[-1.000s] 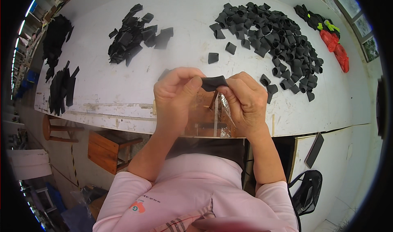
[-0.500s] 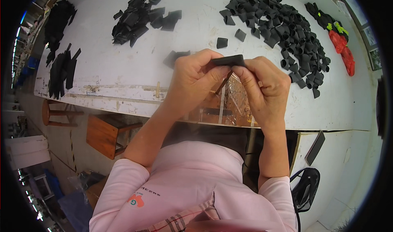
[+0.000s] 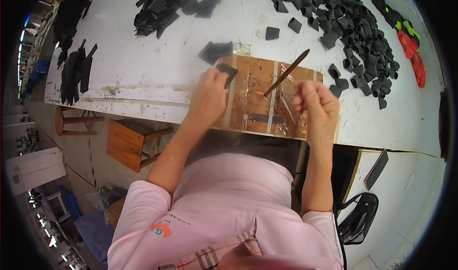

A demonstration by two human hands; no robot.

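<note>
A small flat black fabric piece [image 3: 227,73] is pinched between the thumb and fingers of my left hand [image 3: 208,94], at the left edge of a brown taped board [image 3: 243,86]. From the board a thin dark brown stick [image 3: 288,72] rises at a slant, with nothing on it. My right hand [image 3: 318,103] hovers over the board's right side, apart from the stick. Its fingers are curled but smeared by motion, so I cannot tell whether they hold anything. Flat black pieces [image 3: 214,52] lie beside the board's upper left corner.
Tube-shaped black pieces form a large pile [image 3: 353,36] at the far right of the white table [image 3: 152,74]. Flat ones form another pile [image 3: 160,10] at the far left. Black strips [image 3: 76,74] lie near the left edge. A wooden stool [image 3: 126,143] stands left below.
Both hands held a black piece together above the stick. Now they are apart: the left has moved left and down with a black piece, the right has dropped lower. The stick is uncovered.
</note>
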